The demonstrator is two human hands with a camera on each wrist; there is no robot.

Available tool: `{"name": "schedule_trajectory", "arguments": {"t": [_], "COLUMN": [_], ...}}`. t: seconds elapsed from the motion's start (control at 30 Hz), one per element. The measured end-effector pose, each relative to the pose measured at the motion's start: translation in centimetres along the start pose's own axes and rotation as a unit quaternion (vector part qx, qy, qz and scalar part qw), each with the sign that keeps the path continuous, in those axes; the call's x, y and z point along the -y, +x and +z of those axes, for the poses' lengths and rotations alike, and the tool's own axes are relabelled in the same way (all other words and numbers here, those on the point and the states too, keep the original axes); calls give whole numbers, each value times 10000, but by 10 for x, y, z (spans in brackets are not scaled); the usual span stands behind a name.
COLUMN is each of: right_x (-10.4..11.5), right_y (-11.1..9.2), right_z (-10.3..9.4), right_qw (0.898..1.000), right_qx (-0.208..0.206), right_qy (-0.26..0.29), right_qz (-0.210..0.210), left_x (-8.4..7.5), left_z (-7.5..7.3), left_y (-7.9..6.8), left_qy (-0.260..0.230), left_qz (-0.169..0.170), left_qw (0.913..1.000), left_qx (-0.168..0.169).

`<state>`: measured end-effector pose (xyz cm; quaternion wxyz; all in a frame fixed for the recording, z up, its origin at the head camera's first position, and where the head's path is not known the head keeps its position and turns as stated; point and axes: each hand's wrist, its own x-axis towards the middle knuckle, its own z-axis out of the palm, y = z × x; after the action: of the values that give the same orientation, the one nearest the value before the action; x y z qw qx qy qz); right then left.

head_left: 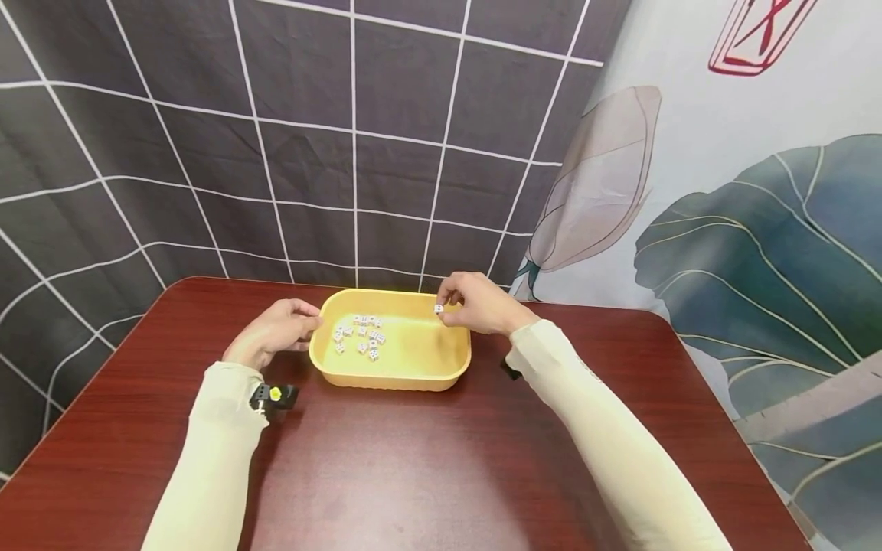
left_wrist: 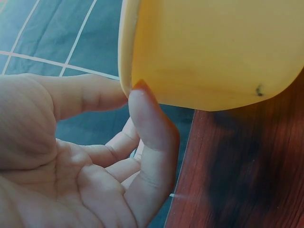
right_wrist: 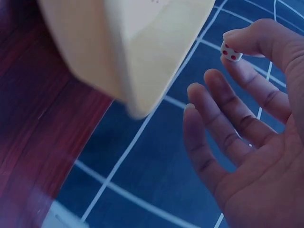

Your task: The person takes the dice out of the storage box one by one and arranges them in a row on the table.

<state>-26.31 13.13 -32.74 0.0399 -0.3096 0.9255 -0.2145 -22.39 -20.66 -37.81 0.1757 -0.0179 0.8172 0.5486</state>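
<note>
A yellow plastic tray (head_left: 406,375) sits on the table with several white dice (head_left: 361,330) gathered in its left half. My left hand (head_left: 279,330) is at the tray's left end; the left wrist view shows the thumb and forefinger pinching the corner of the rim (left_wrist: 127,57). Over the tray's right end, my right hand (head_left: 478,302) holds one white die (head_left: 438,309) between thumb and forefinger. Red pips show on that die (right_wrist: 231,52) in the right wrist view, where the other fingers (right_wrist: 223,104) are spread apart.
The dark red wooden table (head_left: 386,467) carries the tray near its back edge. A dark cloth with a white grid (head_left: 296,153) hangs behind, and a pale curtain with a leaf print (head_left: 744,229) hangs on the right. Black wrist cameras (head_left: 276,396) are strapped at the sleeves.
</note>
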Motion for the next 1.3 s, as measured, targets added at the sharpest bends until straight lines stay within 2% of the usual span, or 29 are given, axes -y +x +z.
{"name": "schedule_trajectory", "arguments": {"t": [0.2, 0.37, 0.53, 0.73, 0.9, 1.07, 1.3], "right_x": [-15, -27, -37, -50, -68, -79, -81], "right_y": [-21, -37, -48, -53, -56, -59, -59], "right_z": [2, 2, 2, 9, 25, 34, 40], "right_qw": [9998, 9995, 9993, 9987, 9979, 9979, 9980], "right_qx": [-87, -297, -353, -296, -256, -262, -105], "right_qy": [118, 60, 101, 145, 129, 37, -33], "right_qz": [-146, -56, 70, 378, 585, 599, 623], "left_x": [3, 3, -1, -4, 2, 4, 2], "left_z": [2, 3, 0, -5, -3, 2, 3], "left_y": [-2, -4, -6, -5, -2, 1, -2], "left_qy": [27, -53, 78, 94, -25, -5, 82], "left_qz": [36, 130, 147, 204, 157, 206, 171], "left_qw": [10000, 9999, 9999, 9997, 9998, 9997, 9998], "left_qx": [6, 40, 28, 7, 123, 111, 63]}}
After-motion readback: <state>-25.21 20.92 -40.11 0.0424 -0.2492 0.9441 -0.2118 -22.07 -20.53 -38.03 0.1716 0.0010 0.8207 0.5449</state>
